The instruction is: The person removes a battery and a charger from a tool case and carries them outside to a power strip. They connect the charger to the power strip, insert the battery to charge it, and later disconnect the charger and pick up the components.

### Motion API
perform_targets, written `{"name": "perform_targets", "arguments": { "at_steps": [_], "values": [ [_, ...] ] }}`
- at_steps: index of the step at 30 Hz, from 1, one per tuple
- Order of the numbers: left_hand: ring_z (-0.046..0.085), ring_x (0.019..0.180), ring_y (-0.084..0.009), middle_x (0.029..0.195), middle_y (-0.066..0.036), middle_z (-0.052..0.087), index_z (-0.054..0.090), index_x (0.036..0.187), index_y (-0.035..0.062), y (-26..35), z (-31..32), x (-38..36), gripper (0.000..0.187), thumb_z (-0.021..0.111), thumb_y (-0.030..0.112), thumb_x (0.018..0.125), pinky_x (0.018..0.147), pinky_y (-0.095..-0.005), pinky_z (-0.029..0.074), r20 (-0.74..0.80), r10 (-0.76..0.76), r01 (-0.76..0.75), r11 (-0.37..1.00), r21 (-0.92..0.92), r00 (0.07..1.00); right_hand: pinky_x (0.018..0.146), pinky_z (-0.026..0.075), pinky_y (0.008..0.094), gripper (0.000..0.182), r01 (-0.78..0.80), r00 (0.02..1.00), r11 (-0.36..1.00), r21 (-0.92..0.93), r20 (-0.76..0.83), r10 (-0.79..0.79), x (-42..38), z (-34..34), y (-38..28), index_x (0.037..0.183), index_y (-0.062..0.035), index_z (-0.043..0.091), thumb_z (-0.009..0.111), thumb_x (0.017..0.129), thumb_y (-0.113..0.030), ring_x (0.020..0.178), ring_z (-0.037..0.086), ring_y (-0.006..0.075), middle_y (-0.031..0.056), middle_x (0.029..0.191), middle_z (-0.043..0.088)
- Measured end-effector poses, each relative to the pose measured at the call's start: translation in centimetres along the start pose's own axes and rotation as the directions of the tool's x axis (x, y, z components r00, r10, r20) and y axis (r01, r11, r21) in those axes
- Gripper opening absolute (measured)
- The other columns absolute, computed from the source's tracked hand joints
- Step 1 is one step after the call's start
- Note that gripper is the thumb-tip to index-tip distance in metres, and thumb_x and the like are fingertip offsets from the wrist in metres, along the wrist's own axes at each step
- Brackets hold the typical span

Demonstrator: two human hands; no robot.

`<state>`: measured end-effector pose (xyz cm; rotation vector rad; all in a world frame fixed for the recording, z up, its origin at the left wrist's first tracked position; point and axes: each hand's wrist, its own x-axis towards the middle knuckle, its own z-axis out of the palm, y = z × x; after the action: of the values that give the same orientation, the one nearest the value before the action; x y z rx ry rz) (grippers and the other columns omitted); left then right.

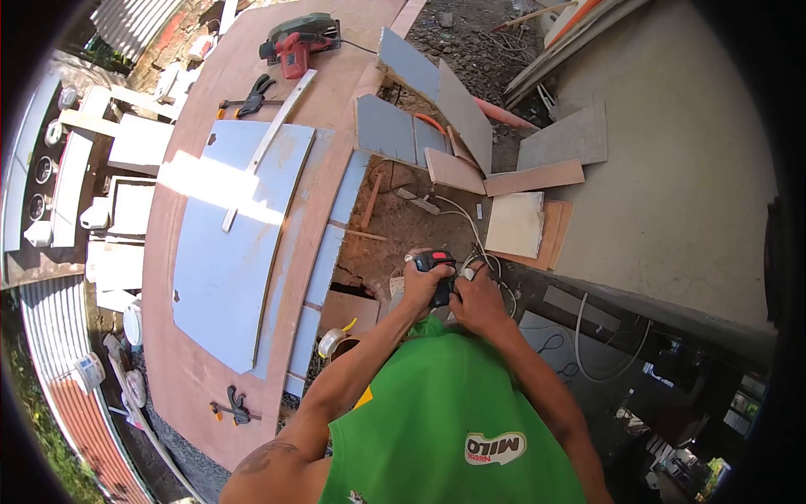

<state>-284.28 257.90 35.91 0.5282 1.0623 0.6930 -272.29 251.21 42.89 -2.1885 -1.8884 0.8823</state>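
My left hand [417, 284] is wrapped round a black cordless drill [441, 291] with a red patch on top, held close in front of my green shirt. Right beside it, my right hand [483, 298] is closed with its fingertips at the drill's side and a small whitish piece [467, 273] by them. What the right fingers grip is mostly hidden. A white cable [478, 238] loops on the ground just beyond the hands.
To the left, a wooden table [201, 403] bears a blue-grey panel [227, 277], a metal straightedge [270, 149], a red circular saw [295, 52] and clamps [238, 406]. Board offcuts [514, 223] lie ahead by a concrete wall [672, 185]. A tape roll [331, 343] sits near my left forearm.
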Motion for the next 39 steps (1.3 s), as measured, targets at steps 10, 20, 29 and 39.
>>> {"name": "perform_targets", "arguments": {
  "at_steps": [10, 20, 29, 39],
  "values": [
    [0.066, 0.080, -0.0203, 0.097, -0.011, 0.060, 0.045, 0.115, 0.0037, 1.4, -9.8, 1.8, 0.052, 0.071, 0.000, 0.071, 0.068, -0.0345, 0.059, -0.246, 0.024, -0.073, 0.978, -0.194, 0.969, 0.093, 0.045, 0.0449, 0.077, 0.103, 0.950, 0.920, 0.378, 0.238, -0.204, 5.5, -1.0, -3.5, 0.147, -0.0189, 0.034, 0.070, 0.080, -0.031, 0.106, 0.058, 0.0375, 0.0249, 0.129, 0.049],
    [0.066, 0.078, -0.0172, 0.096, -0.011, 0.065, 0.051, 0.118, -0.0011, 6.3, -18.1, 5.3, 0.058, 0.083, 0.016, 0.072, 0.065, -0.0301, 0.058, -0.655, 0.376, -0.306, 0.925, 0.224, 0.656, 0.061, 0.053, 0.0420, 0.063, -0.612, 0.790, -0.223, 0.759, 0.571, -0.225, 9.2, -0.4, 9.1, 0.140, -0.0140, 0.043, 0.031, 0.099, -0.060, 0.081, 0.062, 0.0214, 0.0156, 0.109, 0.061],
    [0.068, 0.078, -0.0176, 0.092, -0.017, 0.068, 0.049, 0.113, -0.0069, 10.3, -23.8, 17.4, 0.071, 0.090, 0.026, 0.066, 0.062, -0.0266, 0.058, -0.689, 0.424, -0.115, 0.887, 0.448, 0.587, 0.073, 0.052, 0.0395, 0.065, -0.550, 0.835, -0.277, 0.788, 0.523, -0.169, 25.9, 13.4, 18.3, 0.122, -0.0151, 0.056, 0.060, 0.083, -0.066, 0.083, 0.060, 0.0196, 0.0048, 0.105, 0.057],
    [0.057, 0.075, -0.0098, 0.083, -0.006, 0.065, 0.065, 0.098, -0.0014, 1.1, -17.7, 12.8, 0.024, 0.067, 0.022, 0.092, 0.072, -0.0251, 0.047, -0.510, 0.860, 0.101, 0.506, 0.857, 0.024, 0.080, 0.052, 0.0429, 0.065, -0.661, 0.708, -0.500, 0.560, 0.686, -0.168, 26.2, 20.2, 21.9, 0.128, -0.0118, 0.049, 0.046, 0.091, -0.065, 0.089, 0.061, 0.0246, 0.0096, 0.109, 0.058]
  ]
}}
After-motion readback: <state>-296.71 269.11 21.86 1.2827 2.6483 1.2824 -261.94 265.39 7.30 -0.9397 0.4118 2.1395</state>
